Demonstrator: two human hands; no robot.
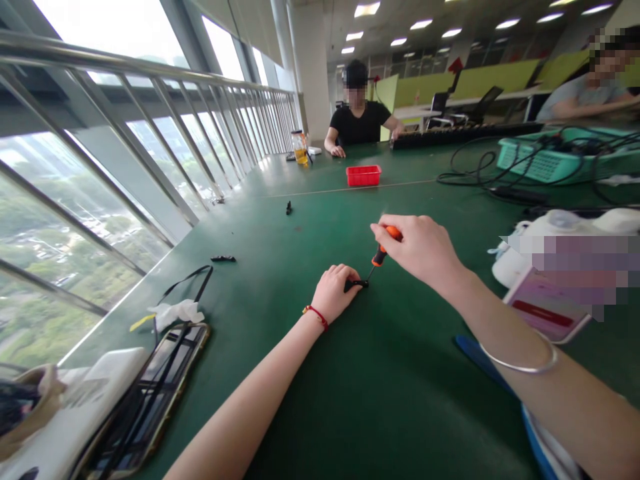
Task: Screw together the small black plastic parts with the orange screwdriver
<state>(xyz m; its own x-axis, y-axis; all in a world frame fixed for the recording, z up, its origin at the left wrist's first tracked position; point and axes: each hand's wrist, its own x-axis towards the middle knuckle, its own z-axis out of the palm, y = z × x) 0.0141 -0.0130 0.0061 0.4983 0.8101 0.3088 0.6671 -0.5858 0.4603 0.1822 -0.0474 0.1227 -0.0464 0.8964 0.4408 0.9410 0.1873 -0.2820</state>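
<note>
My right hand (pixel 420 247) is closed around the orange and black handle of a screwdriver (pixel 379 257). Its thin shaft slants down and left, with the tip at the end of a small black part (pixel 361 284) on the green table. My left hand (pixel 336 291) pinches that black part from the left and holds it against the tabletop. Fingers hide much of the part, so its exact kind does not show. Two similar small dark pieces lie further left, one nearer (pixel 223 259) and one farther off (pixel 289 207).
A red tray (pixel 363 176) stands ahead on the green table (pixel 320 227). At right are a teal basket (pixel 530 160) with black cables and a white container (pixel 515 250). A phone (pixel 170 380) lies at left near the metal railing (pixel 150 73). Another person (pixel 357 123) sits opposite.
</note>
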